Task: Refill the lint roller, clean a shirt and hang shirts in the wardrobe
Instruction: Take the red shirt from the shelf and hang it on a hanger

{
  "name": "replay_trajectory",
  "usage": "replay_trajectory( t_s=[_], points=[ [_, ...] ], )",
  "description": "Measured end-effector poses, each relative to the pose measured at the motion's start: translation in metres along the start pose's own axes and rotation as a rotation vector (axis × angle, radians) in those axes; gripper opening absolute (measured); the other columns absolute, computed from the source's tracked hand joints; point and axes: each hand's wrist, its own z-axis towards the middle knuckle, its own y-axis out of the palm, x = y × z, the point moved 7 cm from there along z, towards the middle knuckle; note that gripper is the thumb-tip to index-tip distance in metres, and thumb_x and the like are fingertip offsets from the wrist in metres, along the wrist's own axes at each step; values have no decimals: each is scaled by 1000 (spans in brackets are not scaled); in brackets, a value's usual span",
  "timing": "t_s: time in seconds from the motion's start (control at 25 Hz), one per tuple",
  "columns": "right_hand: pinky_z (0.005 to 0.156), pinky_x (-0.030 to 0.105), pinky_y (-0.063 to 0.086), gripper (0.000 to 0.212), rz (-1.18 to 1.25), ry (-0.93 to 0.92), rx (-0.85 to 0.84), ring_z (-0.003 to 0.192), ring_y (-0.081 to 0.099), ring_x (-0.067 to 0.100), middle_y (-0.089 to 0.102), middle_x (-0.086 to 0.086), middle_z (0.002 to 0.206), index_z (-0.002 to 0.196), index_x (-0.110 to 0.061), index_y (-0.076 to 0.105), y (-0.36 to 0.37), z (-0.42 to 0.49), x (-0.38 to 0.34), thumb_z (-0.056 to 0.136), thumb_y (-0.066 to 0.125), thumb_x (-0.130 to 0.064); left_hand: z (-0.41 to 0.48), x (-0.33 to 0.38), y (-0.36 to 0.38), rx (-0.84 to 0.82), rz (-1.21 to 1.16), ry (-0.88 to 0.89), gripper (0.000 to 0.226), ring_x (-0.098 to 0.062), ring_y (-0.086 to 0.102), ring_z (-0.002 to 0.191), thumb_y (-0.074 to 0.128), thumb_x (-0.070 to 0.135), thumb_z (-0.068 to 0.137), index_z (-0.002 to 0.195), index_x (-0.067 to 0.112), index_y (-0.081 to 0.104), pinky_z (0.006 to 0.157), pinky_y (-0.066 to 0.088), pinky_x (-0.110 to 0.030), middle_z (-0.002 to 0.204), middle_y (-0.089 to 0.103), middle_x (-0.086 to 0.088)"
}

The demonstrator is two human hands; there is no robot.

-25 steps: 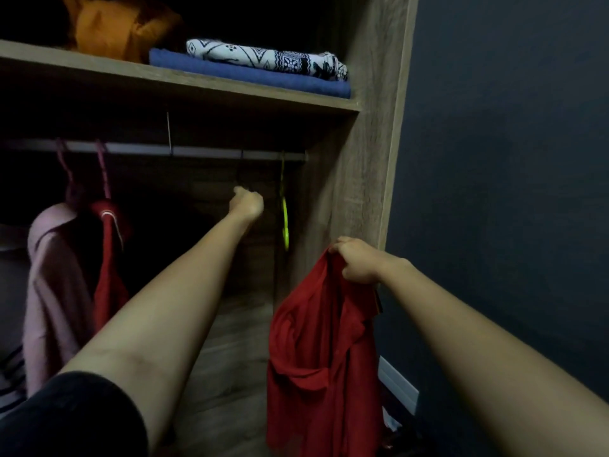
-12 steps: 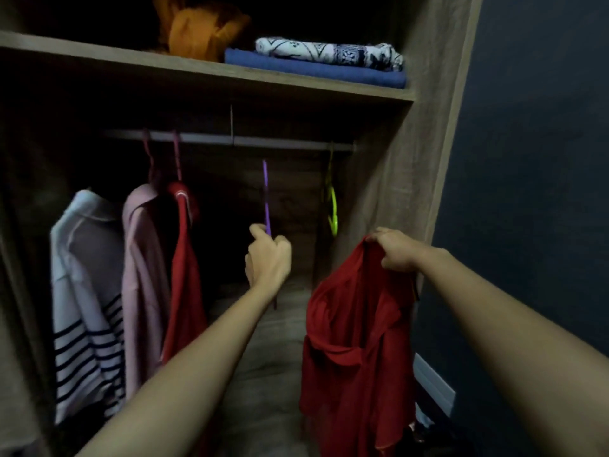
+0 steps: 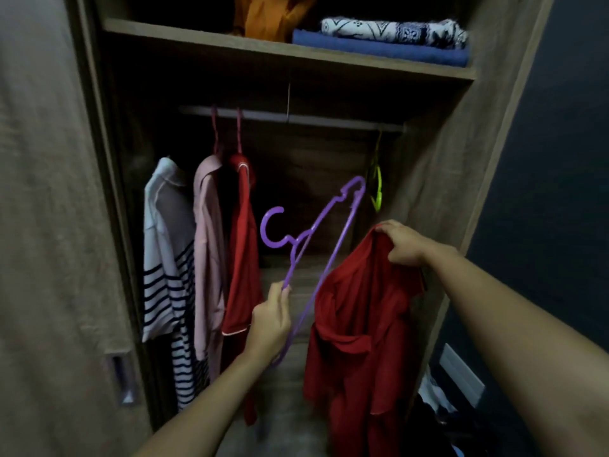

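Holds a purple hanger point(image 3: 298, 243) in the left hand point(image 3: 270, 324), grip clamped round one arm of it near the end, fingers curled over the plastic. Tilts it steeply: hook out to the left, far shoulder up and to the right, well below the rail point(image 3: 313, 118) and off it. Pinches the top of a red shirt point(image 3: 359, 324) in the right hand point(image 3: 403, 244), grip closed on a bunch of cloth, knuckles up. Lets the rest hang loose and crumpled just right of the hanger, with the hanger's long bar meeting the shirt's left edge; touching or only in front, cannot tell.

Faces an open wardrobe point(image 3: 461, 159) of grey-brown wood grain. On the left part of the rail, three garments side by side: a striped white shirt point(image 3: 164, 258), a pink shirt point(image 3: 207, 258), a hung red garment point(image 3: 242, 258) with pale piping. At the rail's right end, a bare green hanger point(image 3: 377, 189), just above the right hand. Overhead, a shelf point(image 3: 263, 47) with an orange bundle point(image 3: 270, 14) and, beside it, a patterned fold point(image 3: 392, 29) on top of a blue fold point(image 3: 379, 47). To the left, a door panel point(image 3: 49, 225) with a recessed handle point(image 3: 120, 380). To the right, a dark blue wall point(image 3: 560, 192); low against it, a dim heap too dark to make out.
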Motion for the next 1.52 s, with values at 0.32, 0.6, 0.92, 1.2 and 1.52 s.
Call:
replay_trajectory(
  t_s=[0.32, 0.6, 0.92, 1.2, 1.52],
  points=[
    [104, 23, 28, 64, 151, -26, 142, 131, 38, 29, 38, 20, 141, 134, -1, 40, -28, 7, -4, 74, 56, 10, -26, -29, -45, -104, 90, 307, 25, -21, 56, 59, 29, 43, 97, 98, 24, 45, 51, 35, -27, 58, 59, -14],
    [103, 15, 23, 68, 171, -442, 85, 130, 41, 23, 46, 15, 137, 128, -3, 50, -9, -10, -91, 60, 51, 3, -18, -23, -36, -170, 58, 323, 39, -25, 60, 58, 20, 59, 93, 102, 30, 45, 57, 42, -35, 66, 63, -13],
    [38, 25, 39, 53, -425, -729, 653, 56, 65, 22, 64, -2, 64, 70, -20, 61, -20, -49, -109, 93, 28, -54, 17, 9, -57, -94, 214, 369, 44, -27, 64, 56, 17, 60, 93, 103, 29, 47, 50, 46, -34, 65, 65, -11],
    [35, 22, 31, 57, -357, -772, 808, 50, 62, 21, 60, 0, 56, 60, -18, 53, -24, -49, -116, 96, 24, -51, -65, 48, -21, 214, 348, 615, 22, -22, 45, 86, 51, 26, 83, 104, 17, 52, 72, 36, -34, 103, 43, -8],
    [37, 26, 34, 57, -291, -764, 821, 53, 62, 21, 57, 1, 56, 59, -17, 49, -37, -58, -99, 95, 24, -52, -68, -50, 46, -394, -147, -261, 32, -12, 57, 105, 57, 24, 67, 93, 42, 65, 88, 31, 1, 106, 56, -3]
  ],
)
